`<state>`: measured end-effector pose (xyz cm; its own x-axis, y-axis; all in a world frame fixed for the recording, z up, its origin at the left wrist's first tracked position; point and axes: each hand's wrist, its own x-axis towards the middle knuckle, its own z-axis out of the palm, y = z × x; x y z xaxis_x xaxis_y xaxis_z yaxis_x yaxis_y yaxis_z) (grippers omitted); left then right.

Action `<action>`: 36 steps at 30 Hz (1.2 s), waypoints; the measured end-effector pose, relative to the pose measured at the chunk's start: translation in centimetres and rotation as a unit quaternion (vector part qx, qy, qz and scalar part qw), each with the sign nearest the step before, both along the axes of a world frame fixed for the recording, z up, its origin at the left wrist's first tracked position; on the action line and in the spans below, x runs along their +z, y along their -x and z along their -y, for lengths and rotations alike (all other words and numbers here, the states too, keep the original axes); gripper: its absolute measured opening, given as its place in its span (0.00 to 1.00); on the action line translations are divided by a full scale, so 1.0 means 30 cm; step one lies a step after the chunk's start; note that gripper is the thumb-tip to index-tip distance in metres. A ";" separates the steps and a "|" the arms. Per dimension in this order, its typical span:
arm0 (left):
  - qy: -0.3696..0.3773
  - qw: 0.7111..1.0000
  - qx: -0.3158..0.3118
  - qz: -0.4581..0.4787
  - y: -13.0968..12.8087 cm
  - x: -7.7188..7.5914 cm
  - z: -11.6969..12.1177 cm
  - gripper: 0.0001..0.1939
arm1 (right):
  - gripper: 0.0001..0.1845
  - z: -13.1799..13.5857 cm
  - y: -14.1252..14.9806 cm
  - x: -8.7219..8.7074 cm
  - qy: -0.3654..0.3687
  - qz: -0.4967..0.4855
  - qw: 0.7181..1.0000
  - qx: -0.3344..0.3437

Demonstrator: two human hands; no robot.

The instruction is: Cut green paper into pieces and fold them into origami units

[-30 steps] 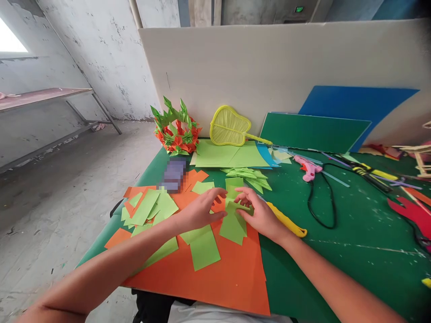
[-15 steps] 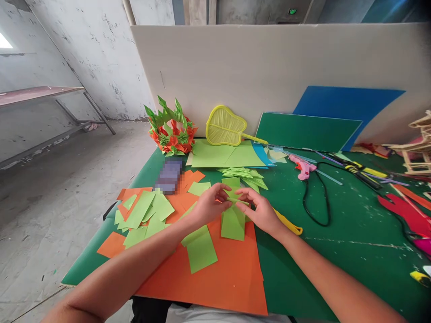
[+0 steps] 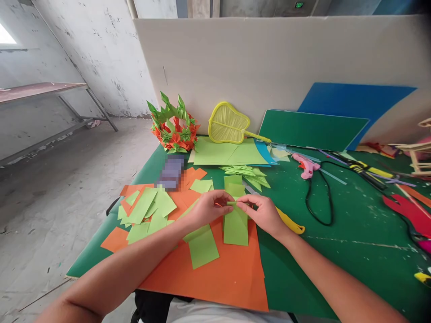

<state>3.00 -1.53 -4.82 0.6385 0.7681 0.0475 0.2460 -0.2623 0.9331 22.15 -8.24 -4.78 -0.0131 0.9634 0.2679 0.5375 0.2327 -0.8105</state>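
head view: over an orange sheet, the left hand and right hand meet, thumbs and fingertips pinching a small folded green paper between them; the fingers hide part of it. green rectangles lie directly below, and loose green scraps crowd the sheet to the left. a yellow handle pokes out from behind the right hand, which covers some of it. just beyond the hands sits a pile of folded green pieces. farther back are an orange-and-green paper wreath, a yellow fan and, to the right, a pink glue gun, its black cord looping across the green table.
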 end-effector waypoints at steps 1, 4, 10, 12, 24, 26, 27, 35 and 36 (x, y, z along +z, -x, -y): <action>0.000 1.000 0.002 -0.002 0.000 0.001 0.002 0.11 | 0.11 0.002 0.001 0.001 -0.002 0.002 1.000 0.001; -0.004 1.000 0.007 -0.005 -0.002 0.002 0.006 0.12 | 0.10 0.008 0.006 0.005 -0.010 0.011 1.000 0.008; -0.001 1.000 0.008 -0.011 -0.007 0.012 0.015 0.13 | 0.10 0.012 0.012 0.015 -0.016 0.017 1.000 0.020; -0.001 1.000 0.009 -0.013 -0.007 0.014 0.017 0.13 | 0.11 0.012 0.014 0.015 -0.016 0.019 0.999 0.023; 0.057 0.998 0.021 -0.016 -0.002 0.018 0.012 0.13 | 0.09 0.011 0.010 0.013 -0.015 0.011 0.999 0.031; 0.072 0.997 0.024 -0.012 -0.003 0.016 0.011 0.14 | 0.08 0.010 0.010 0.010 -0.017 0.009 0.999 0.026; 0.076 0.997 0.024 -0.009 -0.004 0.016 0.011 0.14 | 0.08 0.010 0.010 0.007 -0.018 0.009 1.000 0.024; 0.077 0.997 0.014 -0.025 -0.001 0.035 0.016 0.11 | 0.09 0.016 0.016 0.000 -0.018 0.019 0.999 0.038; 0.069 0.997 0.009 -0.030 0.000 0.038 0.017 0.11 | 0.09 0.016 0.016 0.001 -0.019 0.020 0.999 0.040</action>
<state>2.99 -2.05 -3.68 0.6229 0.7761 -0.0979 0.3061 -0.1267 0.9435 21.66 -8.71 -4.76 -0.1004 0.9483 0.3010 0.5486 0.3051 -0.7784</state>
